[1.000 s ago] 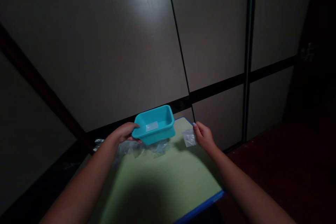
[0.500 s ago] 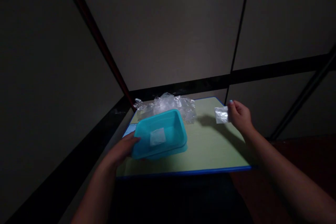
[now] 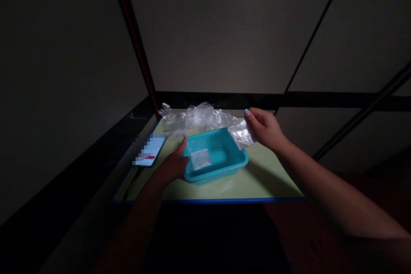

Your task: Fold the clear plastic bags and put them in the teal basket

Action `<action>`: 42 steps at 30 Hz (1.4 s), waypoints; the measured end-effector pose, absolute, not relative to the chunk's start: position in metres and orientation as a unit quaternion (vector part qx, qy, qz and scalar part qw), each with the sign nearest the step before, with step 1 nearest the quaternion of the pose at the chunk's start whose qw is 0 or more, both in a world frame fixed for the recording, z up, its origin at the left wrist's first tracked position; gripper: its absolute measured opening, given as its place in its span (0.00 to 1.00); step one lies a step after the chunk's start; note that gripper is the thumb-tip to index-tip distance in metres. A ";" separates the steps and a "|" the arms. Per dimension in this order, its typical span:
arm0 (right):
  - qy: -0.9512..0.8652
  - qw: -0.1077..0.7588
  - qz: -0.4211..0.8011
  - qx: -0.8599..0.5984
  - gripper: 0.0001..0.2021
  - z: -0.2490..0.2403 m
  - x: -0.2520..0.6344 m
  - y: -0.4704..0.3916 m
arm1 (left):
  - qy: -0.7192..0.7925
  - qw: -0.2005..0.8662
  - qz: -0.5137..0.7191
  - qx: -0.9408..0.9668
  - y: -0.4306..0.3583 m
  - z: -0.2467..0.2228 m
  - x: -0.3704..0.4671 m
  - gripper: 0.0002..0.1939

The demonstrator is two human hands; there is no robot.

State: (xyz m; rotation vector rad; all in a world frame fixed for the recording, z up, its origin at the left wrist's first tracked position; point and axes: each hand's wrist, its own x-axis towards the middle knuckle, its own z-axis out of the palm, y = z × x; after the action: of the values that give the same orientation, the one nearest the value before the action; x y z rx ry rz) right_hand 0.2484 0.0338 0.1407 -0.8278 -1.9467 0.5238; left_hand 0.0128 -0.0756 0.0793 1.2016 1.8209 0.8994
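A turquoise plastic basin [image 3: 221, 154] stands low over the table, its left end gripped by my left hand [image 3: 175, 162] with the thumb over the rim. Inside it, toward the left, lies a small square clear plastic packet [image 3: 201, 159]. My right hand [image 3: 265, 127] pinches a second shiny plastic packet [image 3: 243, 134] between thumb and fingers. That packet hangs at the basin's right rim, partly overlapping it in view; whether the two touch I cannot tell.
Crumpled clear plastic wrap [image 3: 202, 117] lies along the back of the pale green table [image 3: 266, 186], near the wall. A phone with a lit screen [image 3: 150, 150] rests at the table's left side. The table has a blue edge.
My right hand has brought its packet leftward to the basin's rim. The basin now sits flatter and lower. The view has shifted, and the phone shows more fully.
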 end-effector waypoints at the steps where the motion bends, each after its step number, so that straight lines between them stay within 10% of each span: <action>1: -0.807 0.439 0.223 -0.326 0.23 0.141 0.237 0.032 | 0.709 0.394 0.338 0.477 -0.074 0.079 0.016 0.40; 14: -0.793 -0.018 0.341 -0.504 0.24 0.083 0.176 0.034 | 0.710 0.281 0.287 0.578 -0.084 0.059 0.026 0.36; 26: -0.698 -0.100 0.508 -0.494 0.08 0.075 0.186 0.043 | 0.654 0.247 0.532 0.478 -0.094 -0.007 -0.001 0.28; 42: -0.688 -0.022 0.513 -0.512 0.06 0.071 0.172 0.039 | 0.638 0.264 0.455 0.562 -0.098 -0.009 -0.002 0.25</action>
State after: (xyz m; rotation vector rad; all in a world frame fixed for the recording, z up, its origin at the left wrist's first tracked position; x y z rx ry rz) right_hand 0.1716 0.0386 0.0711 -1.6327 -2.1934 1.6348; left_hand -0.0018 -0.0979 -0.0090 1.5197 1.7250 1.2306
